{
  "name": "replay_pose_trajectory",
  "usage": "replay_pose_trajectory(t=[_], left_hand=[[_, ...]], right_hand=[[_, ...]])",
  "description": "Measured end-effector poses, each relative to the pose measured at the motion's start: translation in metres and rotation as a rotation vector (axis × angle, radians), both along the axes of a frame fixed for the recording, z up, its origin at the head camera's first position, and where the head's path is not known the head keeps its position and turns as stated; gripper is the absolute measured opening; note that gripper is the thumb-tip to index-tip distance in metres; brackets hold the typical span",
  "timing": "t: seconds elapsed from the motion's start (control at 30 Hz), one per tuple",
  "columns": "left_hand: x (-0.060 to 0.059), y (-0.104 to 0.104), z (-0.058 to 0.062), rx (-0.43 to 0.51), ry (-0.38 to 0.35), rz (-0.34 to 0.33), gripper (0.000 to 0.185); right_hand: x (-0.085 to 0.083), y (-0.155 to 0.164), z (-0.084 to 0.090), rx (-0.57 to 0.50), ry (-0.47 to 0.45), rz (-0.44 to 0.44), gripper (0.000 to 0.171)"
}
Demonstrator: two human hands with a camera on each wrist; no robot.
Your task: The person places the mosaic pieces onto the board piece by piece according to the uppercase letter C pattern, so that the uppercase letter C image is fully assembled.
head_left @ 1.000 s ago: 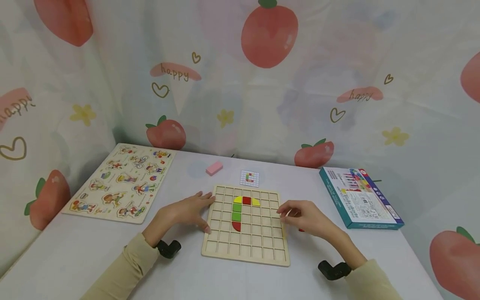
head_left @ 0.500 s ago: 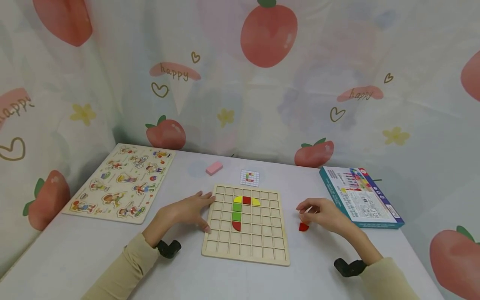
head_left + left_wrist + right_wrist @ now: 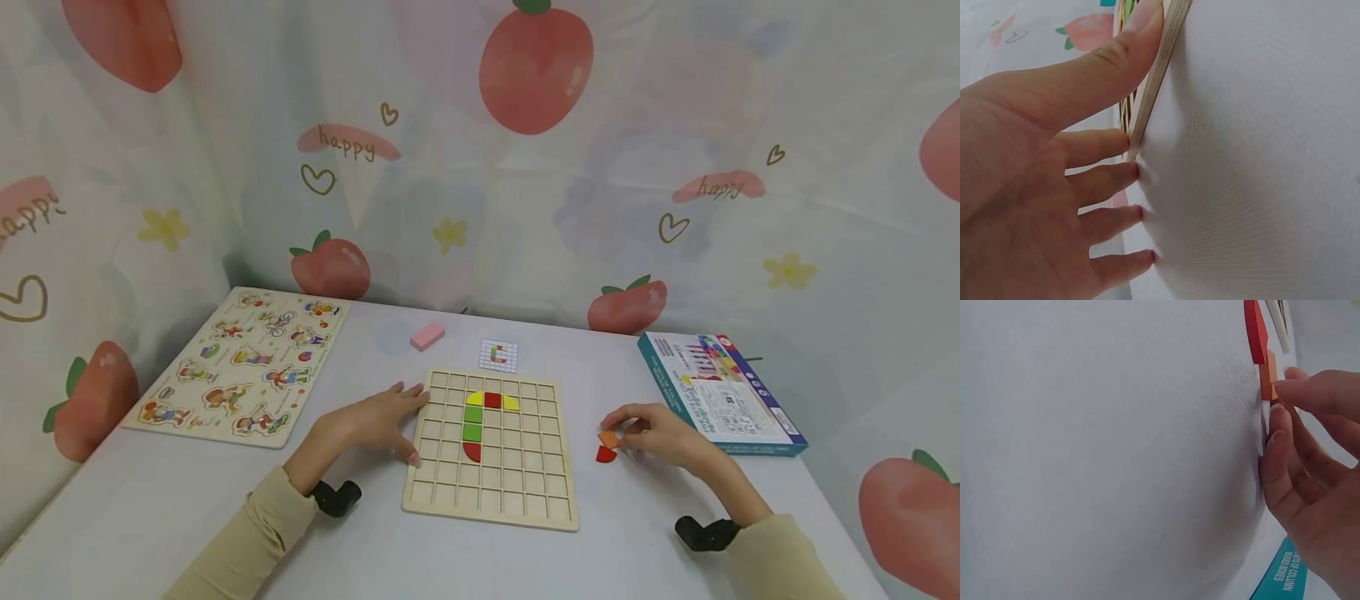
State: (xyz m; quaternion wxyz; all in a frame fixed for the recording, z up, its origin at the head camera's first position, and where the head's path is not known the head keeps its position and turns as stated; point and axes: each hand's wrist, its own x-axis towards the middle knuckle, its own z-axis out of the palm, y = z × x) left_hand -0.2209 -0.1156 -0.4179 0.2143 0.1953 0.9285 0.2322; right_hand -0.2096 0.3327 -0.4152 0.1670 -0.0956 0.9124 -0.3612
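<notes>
My left hand (image 3: 375,422) lies at the left side of a wooden grid board (image 3: 525,507), fingers spread. In the left wrist view its thumb (image 3: 1119,59) rests against the board's edge, with the other fingertips at the edge and on the cloth. Red, yellow and green tiles (image 3: 472,432) sit in the board's cells in a hook shape. Right of the board, my right hand (image 3: 663,433) pinches an orange tile (image 3: 608,439) between thumb and finger at the table surface. Touching or close beside it is a red rounded tile (image 3: 606,455).
A small pattern card (image 3: 498,356) and a pink block (image 3: 427,337) lie behind the board. At the left is a picture puzzle board (image 3: 240,358); at the right, a teal-edged box (image 3: 723,396). A printed curtain (image 3: 480,208) hangs behind the white table.
From the board's right edge, my right hand has moved right to the loose tiles. The orange tile has come into view at its fingertips. My left hand stays put.
</notes>
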Motion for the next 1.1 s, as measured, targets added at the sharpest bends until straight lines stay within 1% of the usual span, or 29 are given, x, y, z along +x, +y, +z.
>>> replay_pose_trajectory(t=[0.07, 0.23, 0.53, 0.63, 0.93, 1.1], left_hand=[[0.0, 0.0, 0.0, -0.001, 0.003, -0.001, 0.098], [-0.001, 0.0, -0.002, -0.003, 0.004, 0.0, 0.098], [-0.002, 0.0, -0.002, -0.007, 0.01, -0.008, 0.097], [-0.001, 0.0, -0.002, -0.004, 0.011, -0.006, 0.098], [0.001, 0.001, 0.001, 0.001, 0.009, 0.0, 0.097], [0.001, 0.001, 0.001, 0.009, 0.007, 0.0, 0.098]], right_hand=[[0.0, 0.001, -0.001, -0.006, -0.017, -0.008, 0.032], [0.001, 0.001, -0.002, -0.005, -0.023, -0.014, 0.034], [-0.001, -0.004, -0.005, 0.062, -0.002, -0.04, 0.03], [-0.001, -0.005, -0.006, 0.064, 0.012, -0.047, 0.028], [0.001, -0.01, -0.01, -0.019, 0.021, -0.064, 0.02], [-0.001, -0.011, -0.011, -0.074, 0.008, -0.061, 0.028]])
